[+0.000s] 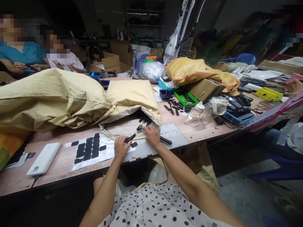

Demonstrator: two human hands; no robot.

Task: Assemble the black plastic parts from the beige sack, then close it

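Note:
My left hand (121, 147) is closed on a short black pen-shaped tube (130, 138), pinched at the near edge of the table and tilted up to the right. My right hand (152, 136) is wrapped round what looks like a small hammer. Its black handle (166, 140) sticks out to the right of the wrist, and its small head (139, 127) shows beyond the fingers. Several black tubes (145, 120) lie in the mouth of a cream sack (131, 91) just past my hands. Under them is a grey board (175, 134). Beside my left hand lies a sheet of black stickers (88, 148).
A white power bank (44, 159) with a cable lies at left. Another big cream sack (54, 97) fills the left side. On the right are a green tray (186, 98), loose black parts (174, 107), a clear jug (217, 107) and a yellow sack (189, 71). Two people sit across the table.

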